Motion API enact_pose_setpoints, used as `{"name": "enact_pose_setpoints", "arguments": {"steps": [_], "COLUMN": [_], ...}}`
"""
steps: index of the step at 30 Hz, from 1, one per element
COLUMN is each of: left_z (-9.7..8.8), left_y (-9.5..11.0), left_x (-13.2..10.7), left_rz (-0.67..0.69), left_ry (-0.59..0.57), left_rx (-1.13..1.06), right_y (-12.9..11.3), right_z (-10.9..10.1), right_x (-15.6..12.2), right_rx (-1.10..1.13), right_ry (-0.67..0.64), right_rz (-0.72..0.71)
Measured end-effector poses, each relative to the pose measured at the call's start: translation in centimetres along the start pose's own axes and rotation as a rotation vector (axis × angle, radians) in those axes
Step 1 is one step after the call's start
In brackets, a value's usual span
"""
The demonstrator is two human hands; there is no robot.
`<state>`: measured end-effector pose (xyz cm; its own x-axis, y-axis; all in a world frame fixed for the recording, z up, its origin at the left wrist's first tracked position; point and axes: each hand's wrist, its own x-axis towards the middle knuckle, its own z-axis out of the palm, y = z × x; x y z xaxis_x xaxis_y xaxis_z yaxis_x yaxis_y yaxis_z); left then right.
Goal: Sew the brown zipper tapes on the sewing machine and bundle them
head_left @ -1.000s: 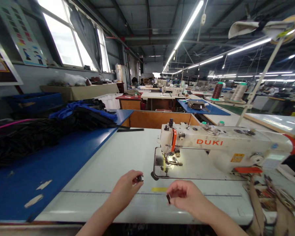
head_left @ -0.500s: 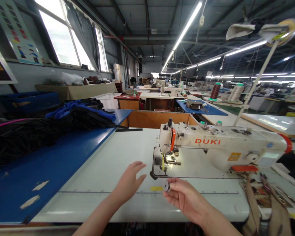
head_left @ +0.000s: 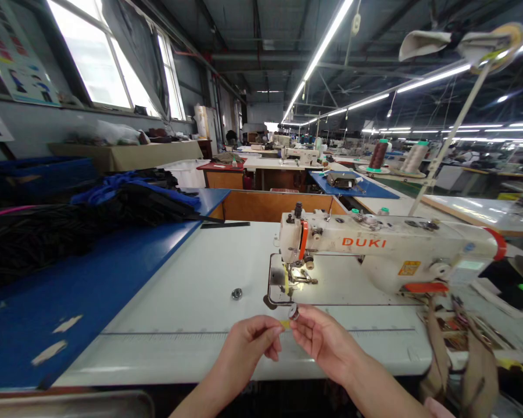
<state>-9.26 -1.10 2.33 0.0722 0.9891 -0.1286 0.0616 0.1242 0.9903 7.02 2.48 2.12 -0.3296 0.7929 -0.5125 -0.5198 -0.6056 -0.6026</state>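
Note:
My right hand (head_left: 325,339) pinches a small dark bobbin (head_left: 293,312) between thumb and fingertips, just in front of the sewing machine's needle plate. My left hand (head_left: 250,345) sits close beside it with fingers curled and thumb and forefinger pressed together near the bobbin; what they hold, if anything, is too fine to see. A second small metal bobbin piece (head_left: 236,294) lies loose on the white table (head_left: 192,302), left of the needle. The white DUKI sewing machine (head_left: 387,249) stands behind my hands, its lamp lit over the presser foot (head_left: 297,276).
A blue table (head_left: 82,290) on the left carries a heap of black and blue fabric (head_left: 82,220). Brown webbing straps (head_left: 462,348) lie at the right edge. Thread cones (head_left: 379,155) stand behind the machine. Rows of other sewing stations fill the hall.
My left hand set a small metal piece on the table, opened, then drew back beside my right hand and pinched shut. My right hand turned the bobbin and raised it slightly.

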Motion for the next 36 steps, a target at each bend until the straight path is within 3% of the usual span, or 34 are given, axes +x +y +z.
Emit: {"name": "enact_pose_setpoints", "arguments": {"steps": [7, 18, 21, 25, 28, 31, 34, 36], "left_z": [0.4, 0.4, -0.4, -1.2, -1.2, -0.9, -0.7, -0.6], "left_y": [-1.7, -2.3, -2.6, -1.9, -1.2, -1.3, -2.1, -2.5], "left_x": [-0.3, -1.5, -1.3, -2.1, -3.5, -5.0, -6.2, -6.9], "left_rz": [-0.019, -0.072, -0.137, -0.11, -0.015, 0.234, 0.448, 0.495], "left_ry": [0.001, 0.073, 0.039, 0.019, 0.032, 0.133, 0.256, 0.325], "left_rx": [-0.057, -0.126, -0.182, -0.065, 0.238, 0.636, 0.83, 0.833], "right_y": [0.7, 1.4, 1.6, 1.8, 2.0, 2.2, 2.9, 3.6], "right_z": [0.0, 0.7, 0.4, 0.0, 0.2, 0.6, 1.1, 1.7], "right_x": [0.4, -0.3, -0.9, -1.8, -2.2, -1.9, -1.1, -0.6], "right_rx": [-0.028, -0.119, -0.352, -0.875, -1.175, -1.354, -1.295, -1.138], "right_ry": [0.01, -0.068, -0.188, -0.338, -0.352, -0.311, -0.257, -0.245], "right_rz": [-0.044, -0.124, -0.131, -0.255, -0.384, -0.591, -0.717, -0.696]}}
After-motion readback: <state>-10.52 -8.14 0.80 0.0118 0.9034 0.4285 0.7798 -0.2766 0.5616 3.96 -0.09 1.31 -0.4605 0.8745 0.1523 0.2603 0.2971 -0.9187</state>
